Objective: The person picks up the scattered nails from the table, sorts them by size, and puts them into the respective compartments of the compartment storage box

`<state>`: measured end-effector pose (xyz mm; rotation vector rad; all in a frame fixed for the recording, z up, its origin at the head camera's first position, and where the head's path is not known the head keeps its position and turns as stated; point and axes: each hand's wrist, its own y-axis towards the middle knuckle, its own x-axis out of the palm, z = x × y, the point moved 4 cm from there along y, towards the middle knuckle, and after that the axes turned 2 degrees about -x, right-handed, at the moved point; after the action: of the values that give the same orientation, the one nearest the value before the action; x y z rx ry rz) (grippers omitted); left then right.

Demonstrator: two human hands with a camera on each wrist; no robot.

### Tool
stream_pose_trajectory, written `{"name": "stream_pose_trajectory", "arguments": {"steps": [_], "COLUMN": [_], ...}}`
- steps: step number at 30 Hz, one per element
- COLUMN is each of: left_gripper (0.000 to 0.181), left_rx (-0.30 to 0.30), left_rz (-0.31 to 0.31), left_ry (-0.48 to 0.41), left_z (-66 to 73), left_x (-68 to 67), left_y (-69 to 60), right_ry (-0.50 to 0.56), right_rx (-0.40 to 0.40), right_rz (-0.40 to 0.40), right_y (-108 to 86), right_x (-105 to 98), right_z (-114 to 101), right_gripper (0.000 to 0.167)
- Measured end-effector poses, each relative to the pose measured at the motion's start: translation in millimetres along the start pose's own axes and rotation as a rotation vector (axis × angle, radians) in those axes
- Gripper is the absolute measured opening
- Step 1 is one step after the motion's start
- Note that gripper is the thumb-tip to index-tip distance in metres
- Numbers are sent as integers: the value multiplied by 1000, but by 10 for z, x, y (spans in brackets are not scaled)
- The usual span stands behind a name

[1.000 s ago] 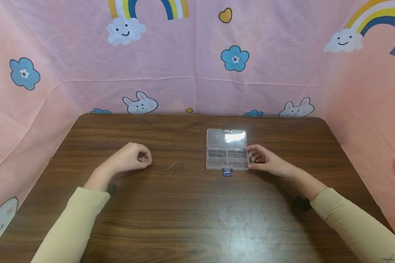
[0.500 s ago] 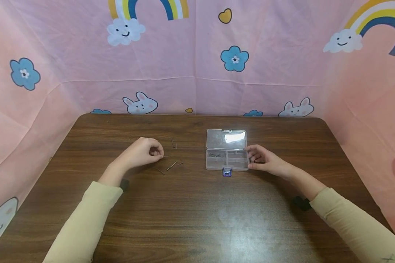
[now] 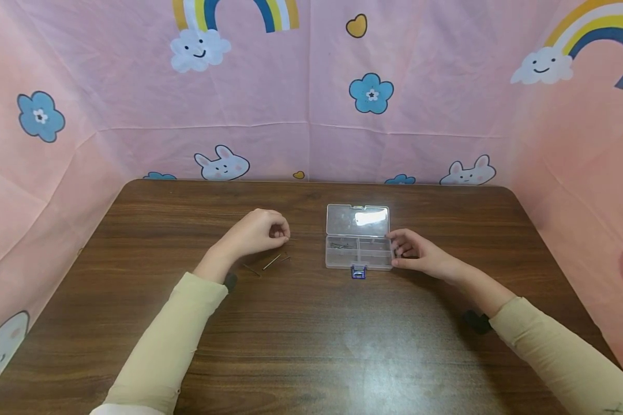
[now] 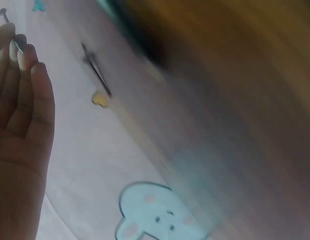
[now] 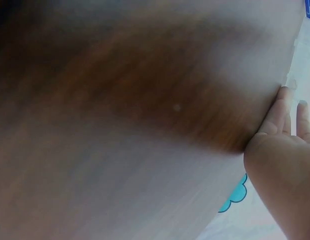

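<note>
My left hand (image 3: 256, 232) is raised over the table, pinching a thin nail between thumb and fingertips. The left wrist view shows the flat head of that nail (image 4: 3, 13). Below and beside this hand lie several loose nails, among them a thicker one (image 3: 271, 262) and a thin one (image 3: 251, 270). My right hand (image 3: 417, 252) holds the right end of a clear plastic box (image 3: 341, 260), thumb near the front corner and a finger near the back. The box's lid (image 3: 345, 219) is laid back. Several nails (image 3: 341, 245) lie in the back left compartment.
A blue latch (image 3: 359, 272) sticks out from the box's front. The brown wooden table (image 3: 311, 346) ends at a pink printed cloth (image 3: 270, 104) behind and at both sides.
My left hand has moved right and away from me with the nail, and now covers where two nails lay at the back. The right hand and box stay put.
</note>
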<state>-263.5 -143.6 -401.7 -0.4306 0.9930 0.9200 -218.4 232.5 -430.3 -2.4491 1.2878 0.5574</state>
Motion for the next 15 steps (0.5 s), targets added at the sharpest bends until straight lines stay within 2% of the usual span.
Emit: {"name": "stream_pose_trajectory", "arguments": {"steps": [8, 15], "left_gripper": [8, 7], "left_rx": [59, 82], "left_rz": [5, 0], "left_ry": [-10, -10], "left_z": [268, 446], "left_x": [117, 224], "left_y": [193, 334], "right_ry": [-20, -15], "right_rx": [-9, -11], "right_rz": [6, 3], "right_y": [5, 4], "right_x": [0, -6], "right_z": [15, 18], "right_gripper": [54, 54]}}
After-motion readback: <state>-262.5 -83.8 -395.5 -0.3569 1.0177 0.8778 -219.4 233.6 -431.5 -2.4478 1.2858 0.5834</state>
